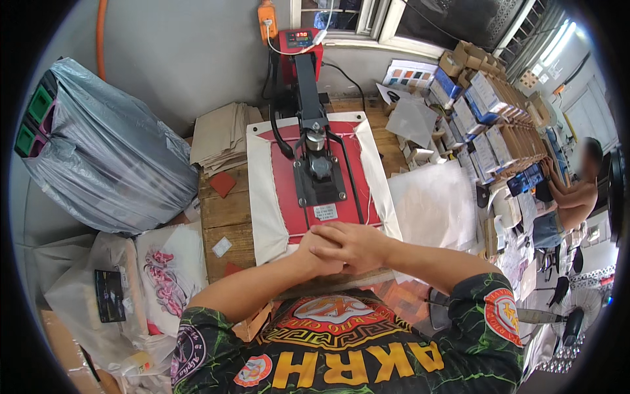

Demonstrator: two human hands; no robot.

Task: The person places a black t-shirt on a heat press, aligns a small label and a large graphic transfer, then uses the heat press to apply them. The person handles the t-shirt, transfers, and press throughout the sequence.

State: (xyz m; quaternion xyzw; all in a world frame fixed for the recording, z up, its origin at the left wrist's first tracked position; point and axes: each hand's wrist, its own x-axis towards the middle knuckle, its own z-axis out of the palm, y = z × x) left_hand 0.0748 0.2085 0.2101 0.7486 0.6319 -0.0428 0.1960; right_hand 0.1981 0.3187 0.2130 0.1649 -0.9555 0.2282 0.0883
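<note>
In front of my torso my two hands are clasped at the front of a red heat press [273,192]. My right hand [362,244] lies over my left hand [322,251], its fingers wrapped across it. Two dark bars of the press handle frame [352,189] run down towards my hands; whether I grip its front end is hidden. The press's upper plate is lowered onto white fabric [263,197] that sticks out around it. A black adjusting knob [321,167] sits on top, and a lit control box [299,40] stands behind.
Stacked brown sheets [221,135] and a reddish scrap [222,184] lie left on the wooden table [224,214]. Beyond stands a plastic-covered rack [118,147]. Printed sheets [165,276] are lower left. Translucent sheets [433,204] and stacked boxes [492,143] are right, near another person [566,202].
</note>
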